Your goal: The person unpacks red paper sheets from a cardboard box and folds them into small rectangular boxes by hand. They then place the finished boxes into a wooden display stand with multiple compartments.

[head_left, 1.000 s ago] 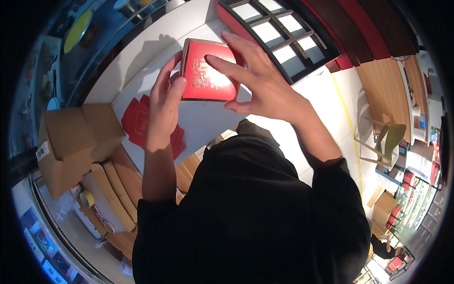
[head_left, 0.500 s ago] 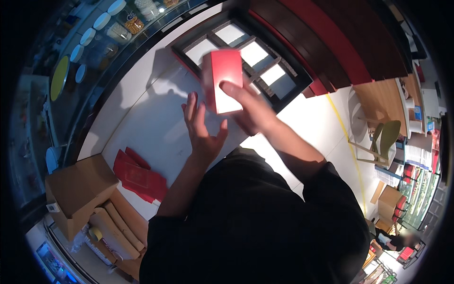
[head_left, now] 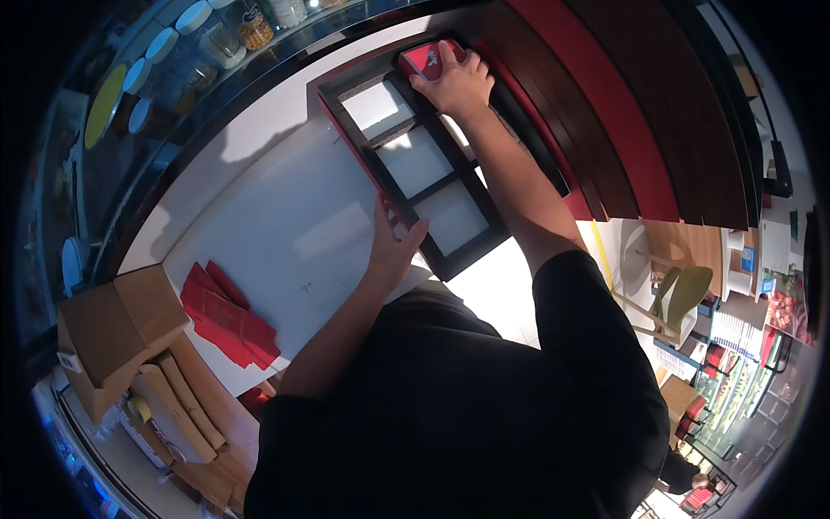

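A black divided gift box with red outer sides lies at a slant on the white tabletop, its several compartments pale-bottomed. At its far end, my right hand grips a small red box from above, fingers spread over its top. That small box sits in or just over the far corner compartment; how deep it goes is hidden by the hand. My left hand holds the divided box's near left side, its thumb by the rim and its fingers along the outer wall.
Folded red bags lie on the white table at left, beside an open cardboard carton. Glass shelves with lidded jars stand beyond. Stacked dark brown and red boxes rise close on the right, with a green chair farther off.
My right hand has carried the small red box away from me to the divided box's far corner. My left hand, raised and open before, has come down onto the divided box's side.
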Demonstrator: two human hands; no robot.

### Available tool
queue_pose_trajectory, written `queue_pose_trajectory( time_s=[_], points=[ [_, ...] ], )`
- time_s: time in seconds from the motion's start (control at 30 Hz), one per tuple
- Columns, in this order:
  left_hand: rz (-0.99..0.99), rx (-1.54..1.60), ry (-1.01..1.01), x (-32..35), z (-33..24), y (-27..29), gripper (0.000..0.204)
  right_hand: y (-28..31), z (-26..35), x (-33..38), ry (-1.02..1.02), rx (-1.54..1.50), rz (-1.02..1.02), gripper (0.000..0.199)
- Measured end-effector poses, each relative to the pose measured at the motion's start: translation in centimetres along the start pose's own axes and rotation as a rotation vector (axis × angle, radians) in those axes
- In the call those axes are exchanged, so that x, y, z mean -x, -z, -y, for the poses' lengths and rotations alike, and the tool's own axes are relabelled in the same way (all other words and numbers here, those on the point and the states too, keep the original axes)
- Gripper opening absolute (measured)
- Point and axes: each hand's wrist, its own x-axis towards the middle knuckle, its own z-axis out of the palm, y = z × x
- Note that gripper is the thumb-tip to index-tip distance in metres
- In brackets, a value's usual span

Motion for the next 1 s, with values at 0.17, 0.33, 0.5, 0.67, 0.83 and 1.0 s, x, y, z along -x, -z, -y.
queue_pose_trajectory(
  time_s=[0.17, 0.33, 0.5, 0.67, 0.83, 1.0],
  points=[
    [0.024, 0.003, -0.04, -0.2, 0.5, 0.1, 0.088, 0.1, 0.0, 0.6, 0.004, 0.053, 0.056, 0.087],
    [0.047, -0.033, -0.131, -0.6, 1.7, 0.6, 0.086, -1.5, -0.2, 0.8, 0.012, 0.111, 0.122, 0.091],
    [0.035, -0.164, -0.143, -1.0, 2.6, 1.4, 0.085, -1.5, 0.5, 0.3, 0.184, 0.295, -0.006, 0.094],
    [-0.023, -0.314, -0.132, -0.7, 2.9, 1.5, 0.096, -4.2, -1.1, -1.5, 0.287, 0.092, 0.022, 0.075],
    [0.045, -0.381, -0.057, -0.8, 2.0, 1.8, 0.105, -4.4, -0.7, -1.9, 0.269, 0.241, 0.057, 0.075],
    [0.026, -0.526, -0.144, 2.8, -0.8, 3.6, 0.09, -4.7, -2.8, -3.8, 0.432, 0.217, -0.141, 0.071]
  ],
)
